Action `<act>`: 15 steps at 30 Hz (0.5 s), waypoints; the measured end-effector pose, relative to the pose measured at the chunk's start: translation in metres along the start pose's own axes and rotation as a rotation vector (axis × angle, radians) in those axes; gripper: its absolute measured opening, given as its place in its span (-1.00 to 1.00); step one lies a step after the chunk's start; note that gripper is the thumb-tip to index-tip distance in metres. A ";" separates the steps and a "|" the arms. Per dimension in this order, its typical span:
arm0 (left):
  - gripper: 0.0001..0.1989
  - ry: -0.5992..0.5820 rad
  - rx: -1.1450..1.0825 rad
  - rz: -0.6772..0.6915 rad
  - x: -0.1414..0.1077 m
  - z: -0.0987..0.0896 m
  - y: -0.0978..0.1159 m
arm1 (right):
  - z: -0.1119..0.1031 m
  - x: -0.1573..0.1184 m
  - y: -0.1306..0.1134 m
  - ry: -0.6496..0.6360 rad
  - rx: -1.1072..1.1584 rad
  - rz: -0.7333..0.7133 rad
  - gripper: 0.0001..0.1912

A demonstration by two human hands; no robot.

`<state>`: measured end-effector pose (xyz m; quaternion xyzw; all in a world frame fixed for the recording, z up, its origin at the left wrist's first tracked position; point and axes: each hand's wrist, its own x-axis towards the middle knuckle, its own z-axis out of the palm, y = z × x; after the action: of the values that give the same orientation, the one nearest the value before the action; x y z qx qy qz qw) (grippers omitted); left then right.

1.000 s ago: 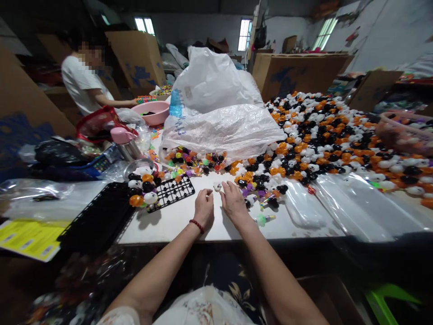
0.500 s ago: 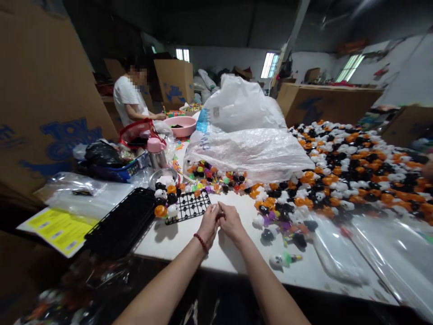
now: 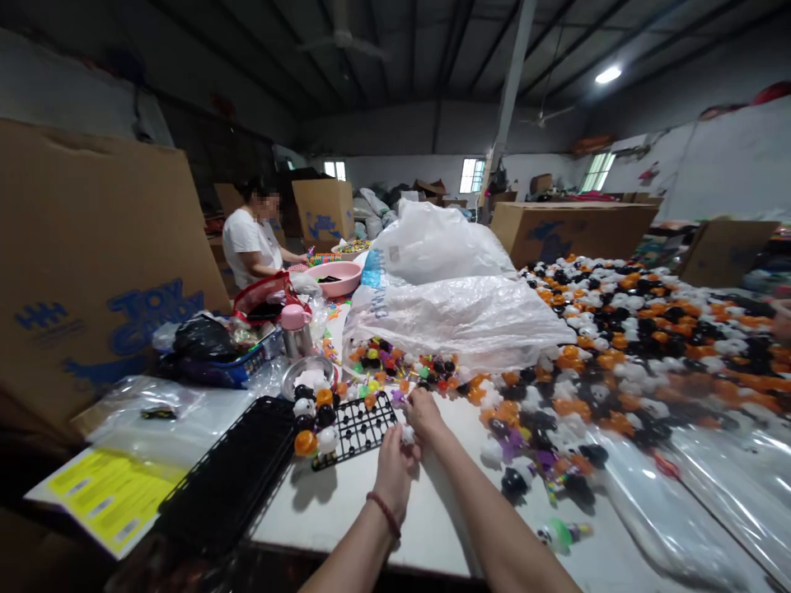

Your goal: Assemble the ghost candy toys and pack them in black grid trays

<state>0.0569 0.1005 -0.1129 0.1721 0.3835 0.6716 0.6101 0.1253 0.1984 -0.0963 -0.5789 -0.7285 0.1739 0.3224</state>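
Observation:
My left hand (image 3: 395,465), with a dark red bead bracelet at the wrist, is closed round a small white plastic figure head (image 3: 408,435). Just beyond it, my right hand (image 3: 426,418) reaches out with fingers drawn together beside a small purple piece (image 3: 397,397); what is in its fingertips is hidden. To the left of both hands lies a black grid rack (image 3: 358,432). Its left end carries several orange, black and white heads (image 3: 306,443). A white head with a green collar and pointed tip (image 3: 562,534) lies near the table's front edge.
A large heap of orange, black and white heads (image 3: 630,329) covers the right side. Clear plastic bags (image 3: 667,511) lie in front of it. Stacked black racks (image 3: 235,469), a pink-lidded bottle (image 3: 297,329) and a white sack (image 3: 457,313) surround the workspace. A person (image 3: 250,239) works beyond.
My hands, together before, have separated. The right has reached forward to the small coloured pieces; the left stays nearer with the white head now visible. The camera view has tilted up.

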 end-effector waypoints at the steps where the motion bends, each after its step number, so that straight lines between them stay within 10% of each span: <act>1: -0.53 -0.006 0.010 -0.002 -0.001 0.000 0.001 | -0.007 -0.009 0.003 0.010 0.005 0.020 -0.84; 8: -0.58 -0.146 0.135 -0.042 -0.007 0.002 0.004 | -0.072 -0.097 0.018 -0.004 0.456 0.091 -0.69; 15: -0.58 -0.145 0.255 0.009 -0.009 0.006 0.002 | -0.097 -0.134 0.008 -0.024 0.309 -0.088 -0.71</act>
<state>0.0612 0.0938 -0.1058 0.2982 0.4199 0.6061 0.6062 0.2127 0.0612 -0.0658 -0.4880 -0.7214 0.2765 0.4062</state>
